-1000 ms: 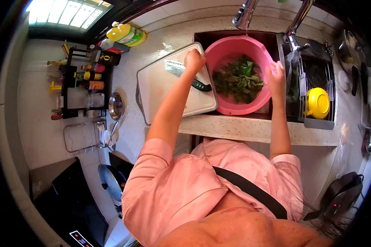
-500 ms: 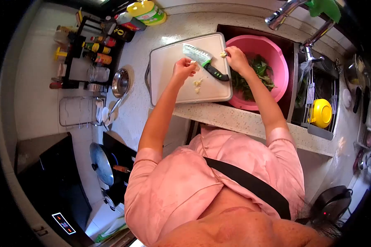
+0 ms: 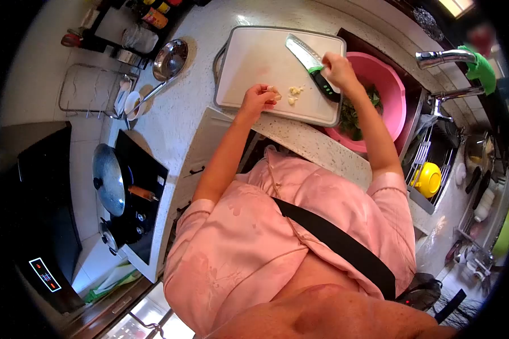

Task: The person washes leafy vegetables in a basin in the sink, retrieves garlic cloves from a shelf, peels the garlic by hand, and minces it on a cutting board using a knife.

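My left hand (image 3: pixel 259 100) is over the lower left part of the white cutting board (image 3: pixel 249 56), its fingers pinched on small pale pieces that look like garlic. More pale garlic pieces (image 3: pixel 293 96) lie on the board to its right. A knife (image 3: pixel 304 54) with a black and green handle rests on the board's right side. My right hand (image 3: pixel 339 72) is just above that handle, fingers pressed together; what they hold, if anything, is hidden. Beyond it a pink basin (image 3: pixel 395 101) with leafy greens (image 3: pixel 352 120) stands in the sink, partly under the board's edge.
A faucet (image 3: pixel 444 57) reaches over the sink from the right. The yellow bowl (image 3: pixel 428 179) sits in a rack at the right. On the left are a metal ladle or pan (image 3: pixel 170 60), bottles (image 3: pixel 152 17), and a lidded pan (image 3: pixel 108 179) on the black stove (image 3: pixel 131 226).
The view has turned toward the stove. My right hand has moved from the basin side to above the knife handle. Pale pieces, not visible on the board at first, now lie there.
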Demonstrator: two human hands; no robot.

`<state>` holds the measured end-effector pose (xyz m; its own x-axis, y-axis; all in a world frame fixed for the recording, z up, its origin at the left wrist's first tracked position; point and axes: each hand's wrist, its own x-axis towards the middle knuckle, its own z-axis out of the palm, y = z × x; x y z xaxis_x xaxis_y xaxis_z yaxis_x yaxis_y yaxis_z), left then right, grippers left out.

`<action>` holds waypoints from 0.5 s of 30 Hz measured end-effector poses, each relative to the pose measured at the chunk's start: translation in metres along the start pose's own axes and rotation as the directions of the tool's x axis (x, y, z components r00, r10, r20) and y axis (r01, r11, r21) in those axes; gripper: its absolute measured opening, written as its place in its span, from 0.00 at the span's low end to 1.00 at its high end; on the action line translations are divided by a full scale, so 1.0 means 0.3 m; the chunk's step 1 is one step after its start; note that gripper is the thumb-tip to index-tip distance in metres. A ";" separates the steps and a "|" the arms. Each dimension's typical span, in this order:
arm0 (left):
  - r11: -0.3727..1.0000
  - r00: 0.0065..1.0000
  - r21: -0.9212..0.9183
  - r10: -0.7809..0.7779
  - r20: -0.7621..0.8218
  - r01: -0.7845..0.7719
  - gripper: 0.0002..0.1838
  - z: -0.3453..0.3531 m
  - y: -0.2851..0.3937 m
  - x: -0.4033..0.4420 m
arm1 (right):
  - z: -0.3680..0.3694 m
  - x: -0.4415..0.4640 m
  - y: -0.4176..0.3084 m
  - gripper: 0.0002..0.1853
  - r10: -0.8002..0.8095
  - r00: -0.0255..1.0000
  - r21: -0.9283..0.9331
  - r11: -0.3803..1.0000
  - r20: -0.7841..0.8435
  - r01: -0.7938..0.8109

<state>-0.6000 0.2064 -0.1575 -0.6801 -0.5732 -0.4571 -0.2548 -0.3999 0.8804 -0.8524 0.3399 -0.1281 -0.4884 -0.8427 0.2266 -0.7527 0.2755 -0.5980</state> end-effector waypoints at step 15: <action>0.911 0.838 -0.356 0.020 0.546 0.210 0.07 0.063 0.005 0.085 | 0.174 -0.133 -0.198 0.11 0.143 0.976 0.506 0.837 0.166 -0.208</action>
<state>-0.6308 0.2046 -0.1655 -0.9499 -0.0977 -0.2969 -0.1305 -0.7391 0.6608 -0.7651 0.3331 -0.1417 -0.5110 -0.8595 0.0083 -0.3049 0.1723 -0.9367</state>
